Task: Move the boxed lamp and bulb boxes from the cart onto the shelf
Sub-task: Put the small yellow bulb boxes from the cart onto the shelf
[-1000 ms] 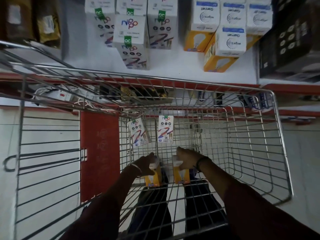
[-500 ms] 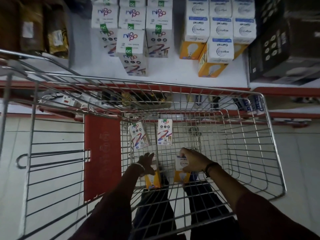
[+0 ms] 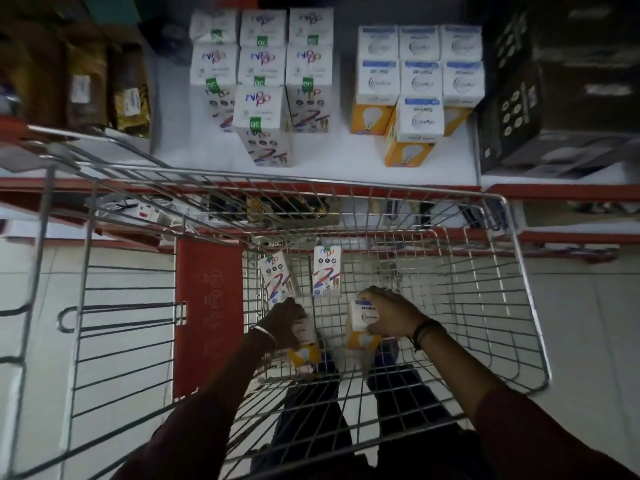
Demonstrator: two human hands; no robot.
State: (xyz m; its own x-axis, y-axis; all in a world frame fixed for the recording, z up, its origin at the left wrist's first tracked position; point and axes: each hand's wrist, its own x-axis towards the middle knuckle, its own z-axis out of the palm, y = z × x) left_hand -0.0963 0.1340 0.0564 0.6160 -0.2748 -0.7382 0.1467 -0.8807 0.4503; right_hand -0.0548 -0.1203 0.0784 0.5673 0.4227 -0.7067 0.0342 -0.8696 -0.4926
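— Head view: do we have both bulb boxes?
— Yes, deep in the cart (image 3: pixel 512 258): left hand (image 3: pixel 285 322) fingers clamp one (image 3: pixel 304 351), right hand (image 3: pixel 388 315) another (image 3: pixel 363 323). We should lift straight, clearing the wires, toward the shelf (image 3: pixel 332 161).

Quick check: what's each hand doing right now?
Left hand: closed on a yellow-and-white bulb box in the cart.
Right hand: closed on another bulb box.

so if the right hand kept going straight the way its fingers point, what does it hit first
Likely the upright white nippo box just ahead of the right hand, then the cart's front wire wall; depth is unclear.
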